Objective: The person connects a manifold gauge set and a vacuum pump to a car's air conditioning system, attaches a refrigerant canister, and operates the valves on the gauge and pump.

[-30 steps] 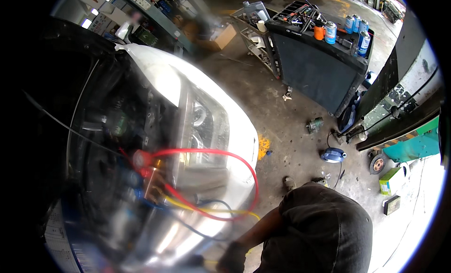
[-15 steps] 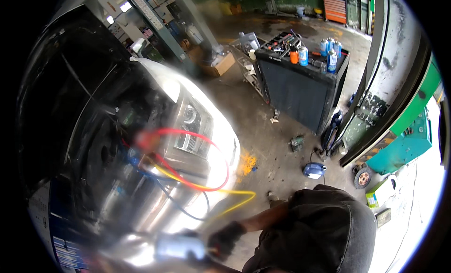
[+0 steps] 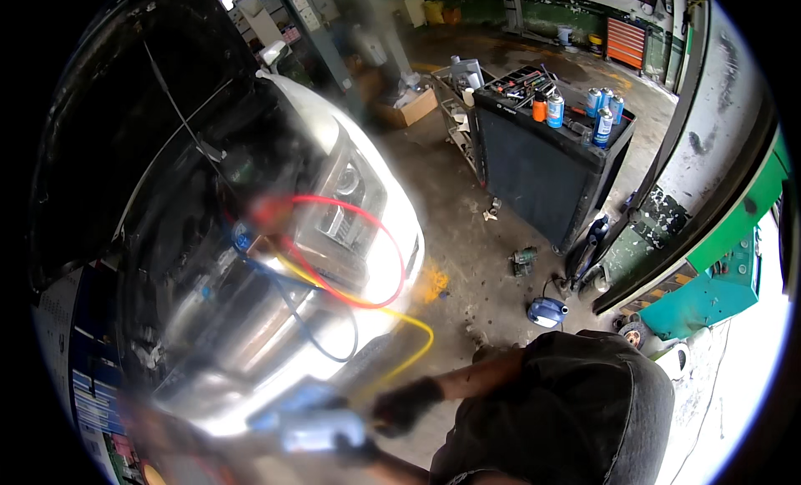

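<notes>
My left hand (image 3: 359,450), in a dark glove at the lower middle, is closed round a light-blue can (image 3: 315,431). The can lies sideways and is blurred, so its ends are hard to make out. Just beyond it shows a smeared bluer patch. My right hand (image 3: 406,407), also dark-gloved, is curled close beside the can; whatever its fingers hold is hidden. To the left stands a white car (image 3: 399,208) with its bonnet (image 3: 92,143) raised. Red (image 3: 399,243), yellow (image 3: 427,339) and blue (image 3: 294,308) hoses loop over its front.
A dark tool cart (image 3: 534,168) carries tools, an orange can and several blue-and-white spray cans (image 3: 602,128). A blue device (image 3: 546,311) sits on the floor near a pillar (image 3: 709,143). Further off are a cardboard box (image 3: 413,108), an orange drawer cabinet (image 3: 626,43) and a teal cabinet (image 3: 705,306).
The view has shifted, so the cart and pillar sit further right. The can remains in my left hand, and my right hand stays close to it.
</notes>
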Tool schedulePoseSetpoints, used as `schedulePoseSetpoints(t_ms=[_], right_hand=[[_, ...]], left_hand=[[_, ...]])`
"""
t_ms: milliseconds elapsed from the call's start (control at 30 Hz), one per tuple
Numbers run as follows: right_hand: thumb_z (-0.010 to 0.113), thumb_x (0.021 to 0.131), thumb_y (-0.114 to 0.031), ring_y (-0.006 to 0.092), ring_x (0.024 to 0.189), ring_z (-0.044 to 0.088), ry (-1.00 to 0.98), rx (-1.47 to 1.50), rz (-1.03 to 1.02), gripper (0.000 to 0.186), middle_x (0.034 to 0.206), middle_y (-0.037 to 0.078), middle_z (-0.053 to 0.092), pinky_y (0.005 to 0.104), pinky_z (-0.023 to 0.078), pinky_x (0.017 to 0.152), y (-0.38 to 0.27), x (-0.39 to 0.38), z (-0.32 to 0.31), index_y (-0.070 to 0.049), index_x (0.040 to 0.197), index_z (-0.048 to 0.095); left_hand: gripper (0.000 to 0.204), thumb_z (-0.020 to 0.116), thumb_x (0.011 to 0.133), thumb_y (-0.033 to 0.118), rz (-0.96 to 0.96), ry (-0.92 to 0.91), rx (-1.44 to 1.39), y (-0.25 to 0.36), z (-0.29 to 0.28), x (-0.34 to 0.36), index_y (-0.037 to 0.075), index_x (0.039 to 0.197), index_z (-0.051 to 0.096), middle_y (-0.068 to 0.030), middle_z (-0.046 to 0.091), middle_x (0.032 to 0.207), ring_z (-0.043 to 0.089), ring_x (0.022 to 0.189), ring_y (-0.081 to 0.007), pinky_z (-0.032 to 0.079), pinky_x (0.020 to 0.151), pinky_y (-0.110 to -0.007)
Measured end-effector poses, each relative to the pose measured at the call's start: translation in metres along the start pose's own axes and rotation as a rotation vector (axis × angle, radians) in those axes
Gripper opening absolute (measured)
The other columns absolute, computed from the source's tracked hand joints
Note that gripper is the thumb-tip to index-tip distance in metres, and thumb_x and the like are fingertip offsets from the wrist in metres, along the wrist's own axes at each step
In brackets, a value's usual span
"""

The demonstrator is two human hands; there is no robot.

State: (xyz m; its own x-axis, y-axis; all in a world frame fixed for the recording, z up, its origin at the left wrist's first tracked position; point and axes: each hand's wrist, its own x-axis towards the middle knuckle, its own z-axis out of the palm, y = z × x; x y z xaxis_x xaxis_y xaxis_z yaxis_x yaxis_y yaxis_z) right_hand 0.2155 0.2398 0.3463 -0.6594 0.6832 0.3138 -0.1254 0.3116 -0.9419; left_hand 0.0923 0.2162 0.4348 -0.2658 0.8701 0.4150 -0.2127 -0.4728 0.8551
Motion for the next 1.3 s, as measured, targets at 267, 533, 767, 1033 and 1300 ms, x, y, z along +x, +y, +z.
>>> schedulePoseSetpoints(t_ms=[267,533,767,1033,1300], right_hand=[[0.072,0.082,-0.039,0.0219,0.081,0.065,0.316,0.091,-0.067,0.047,0.094,0.008,0.062,0.0362,0.051,0.055,-0.036,-0.013,-0.065,-0.007,0.112,0.056],[0.072,0.086,-0.027,0.0259,0.097,0.064,0.607,-0.101,-0.389,0.044,0.102,0.012,0.063,0.0384,0.052,0.081,-0.049,-0.037,-0.164,0.002,0.115,0.057],[0.071,0.086,-0.032,0.0241,0.08,0.064,0.368,0.179,-0.114,0.041,0.092,0.011,0.063,0.0351,0.051,0.068,-0.053,-0.043,-0.241,-0.003,0.113,0.059],[0.076,0.081,-0.018,0.0293,0.094,0.063,0.298,0.273,-0.018,0.05,0.099,0.015,0.064,0.0398,0.051,0.08,-0.078,-0.042,-0.263,-0.003,0.124,0.056],[0.063,0.092,-0.022,0.0249,0.083,0.066,0.224,0.333,0.029,0.039,0.102,0.016,0.065,0.0336,0.053,0.072,-0.078,-0.03,-0.255,0.0,0.122,0.055]], left_hand=[[0.059,0.057,0.089,0.037,0.066,0.19,0.044,-0.046,0.011,0.014,-0.007,0.127,0.047,-0.0211,0.057,0.117,0.058,0.103,-0.0296,0.048,0.09,-0.042],[0.052,0.062,0.093,0.035,1.104,0.348,1.479,-0.09,0.079,0.054,-0.009,0.119,0.055,-0.02,0.061,0.114,0.062,0.099,-0.032,0.053,0.086,-0.042],[0.074,0.067,0.085,0.05,0.833,0.383,1.626,-0.125,0.077,0.058,-0.009,0.126,0.048,-0.0244,0.057,0.119,0.06,0.103,-0.0372,0.052,0.09,-0.047],[0.07,0.07,0.083,0.039,0.421,0.347,0.637,-0.127,0.146,0.073,-0.006,0.13,0.044,-0.0231,0.058,0.117,0.059,0.102,-0.0343,0.048,0.093,-0.047],[0.053,0.048,0.087,0.035,0.112,0.225,-0.12,-0.085,0.19,0.086,-0.01,0.116,0.053,-0.0193,0.062,0.106,0.062,0.09,-0.0236,0.052,0.076,-0.034]])
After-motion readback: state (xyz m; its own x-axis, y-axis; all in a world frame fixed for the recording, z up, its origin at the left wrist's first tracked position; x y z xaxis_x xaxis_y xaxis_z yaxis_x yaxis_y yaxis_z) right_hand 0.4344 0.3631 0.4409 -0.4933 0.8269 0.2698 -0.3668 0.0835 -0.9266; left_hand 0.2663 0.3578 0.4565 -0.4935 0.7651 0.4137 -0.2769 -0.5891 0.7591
